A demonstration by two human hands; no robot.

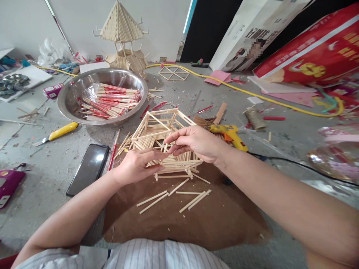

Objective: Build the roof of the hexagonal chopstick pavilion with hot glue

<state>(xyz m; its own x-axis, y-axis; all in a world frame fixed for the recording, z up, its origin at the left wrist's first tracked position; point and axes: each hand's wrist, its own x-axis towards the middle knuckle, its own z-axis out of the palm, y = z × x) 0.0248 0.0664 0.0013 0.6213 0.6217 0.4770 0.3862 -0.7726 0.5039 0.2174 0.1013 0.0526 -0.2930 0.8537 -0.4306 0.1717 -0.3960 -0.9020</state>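
Observation:
A hexagonal frame of stacked pale wooden sticks (159, 129) stands on a brown board (179, 216) in front of me. My left hand (137, 166) rests against the frame's near wall, with its thumb and fingers pinched on a short stick at the wall. My right hand (196, 142) reaches across the frame's top, its fingertips pinched together on a small stick piece just above the left hand's fingers. Several loose cut sticks (174, 196) lie on the board below the frame.
A steel bowl (70, 99) holds wrapped chopsticks (109, 99). A black phone (88, 168) lies left, a yellow glue gun (228, 134) right with its black cord. A yellow-handled knife (56, 132), a finished stick pavilion (122, 37), a yellow hose (252, 93) and red packaging (314, 48) lie around.

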